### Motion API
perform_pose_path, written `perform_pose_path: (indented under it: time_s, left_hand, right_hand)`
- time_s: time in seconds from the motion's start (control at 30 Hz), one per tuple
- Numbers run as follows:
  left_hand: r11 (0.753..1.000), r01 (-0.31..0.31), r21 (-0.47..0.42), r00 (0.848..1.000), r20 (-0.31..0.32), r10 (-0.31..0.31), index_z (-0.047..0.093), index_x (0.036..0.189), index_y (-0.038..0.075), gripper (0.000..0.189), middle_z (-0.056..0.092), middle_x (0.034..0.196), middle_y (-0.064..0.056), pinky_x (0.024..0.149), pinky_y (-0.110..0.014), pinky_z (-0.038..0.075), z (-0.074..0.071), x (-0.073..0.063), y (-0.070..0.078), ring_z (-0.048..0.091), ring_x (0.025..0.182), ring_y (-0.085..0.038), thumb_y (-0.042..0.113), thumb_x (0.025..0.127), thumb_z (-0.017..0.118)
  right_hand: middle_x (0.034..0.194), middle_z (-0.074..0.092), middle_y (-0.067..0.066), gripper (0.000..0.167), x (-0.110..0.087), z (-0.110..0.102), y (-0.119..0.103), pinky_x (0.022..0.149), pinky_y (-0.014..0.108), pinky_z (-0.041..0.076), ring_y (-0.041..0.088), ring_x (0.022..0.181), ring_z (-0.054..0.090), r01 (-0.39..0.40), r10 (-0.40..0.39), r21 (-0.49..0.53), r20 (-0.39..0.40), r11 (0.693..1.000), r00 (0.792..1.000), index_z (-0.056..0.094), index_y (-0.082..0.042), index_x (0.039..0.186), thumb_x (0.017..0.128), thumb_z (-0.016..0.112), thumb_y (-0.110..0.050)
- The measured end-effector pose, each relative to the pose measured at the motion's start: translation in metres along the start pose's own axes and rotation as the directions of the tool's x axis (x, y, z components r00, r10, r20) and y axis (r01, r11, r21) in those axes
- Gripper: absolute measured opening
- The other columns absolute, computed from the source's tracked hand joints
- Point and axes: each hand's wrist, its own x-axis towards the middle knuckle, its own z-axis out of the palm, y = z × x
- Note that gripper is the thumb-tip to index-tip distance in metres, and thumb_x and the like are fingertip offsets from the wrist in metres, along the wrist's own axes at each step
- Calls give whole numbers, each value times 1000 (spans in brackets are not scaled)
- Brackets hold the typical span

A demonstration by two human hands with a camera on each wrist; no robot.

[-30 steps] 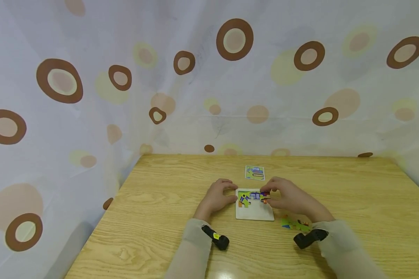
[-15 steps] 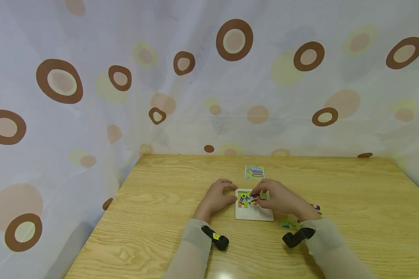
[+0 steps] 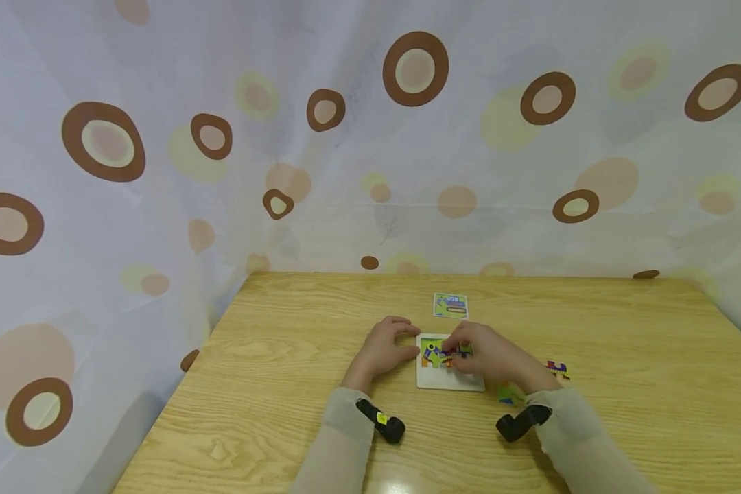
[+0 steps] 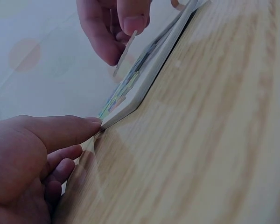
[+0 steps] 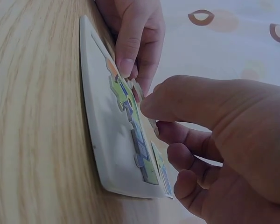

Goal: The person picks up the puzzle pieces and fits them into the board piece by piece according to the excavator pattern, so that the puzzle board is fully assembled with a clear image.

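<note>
1. Compared with a second ago, the right hand [image 3: 490, 353] is now reaching farther left over the puzzle tray [image 3: 449, 379], while the left hand [image 3: 379, 350] is staying at the tray's left edge.
2. The tray is lying flat on the table [image 3: 284, 412] between the hands; joined pieces [image 3: 431, 351] are filling part of its upper half, and its lower part is showing bare white.
3. The right hand is pinching one puzzle piece [image 4: 123, 57] between thumb and fingers, holding it tilted just above the tray. Fingers are hiding most of its face, so its picture is hard to tell.
4. The left hand is touching the edge with its thumb, its other fingers bending loosely; the two hands are working near each other, apart.
5. Fitting this piece seems the step in hand. Doing it well probably means checking the picture card [image 3: 451, 306] lying beyond the tray, levelling the piece, lining up knobs with notches, then pressing straight down.
6. Keeping the left thumb steady should be preventing sliding; forcing a tilted piece could be lifting its neighbours.
</note>
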Motion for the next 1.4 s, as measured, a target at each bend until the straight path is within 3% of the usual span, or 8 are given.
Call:
perform_pose_path:
  time_s: [0.87, 1.4]
  left_hand:
    - [1000, -1, -12, 1000, -7, 1, 70, 124, 19, 32, 51, 139, -2, 109, -47, 34, 1, 0, 1, 43, 132, -28, 24, 92, 72]
    - [1000, 1, -1, 1000, -12, -1, 70, 123, 19, 32, 51, 139, -2, 109, -47, 34, 0, 0, 1, 43, 131, -28, 24, 92, 72]
  right_hand:
    - [101, 61, 0, 20, 2, 6, 3, 75, 34, 51, 16, 89, 58, 19, -19, -29, 18, 999, 1000, 74, -7, 109, 89, 71, -7]
    - [96, 60, -2, 20, 3, 11, 2, 77, 33, 51, 15, 88, 58, -25, 25, -33, -18, 999, 1000, 75, -8, 104, 85, 72, -2]
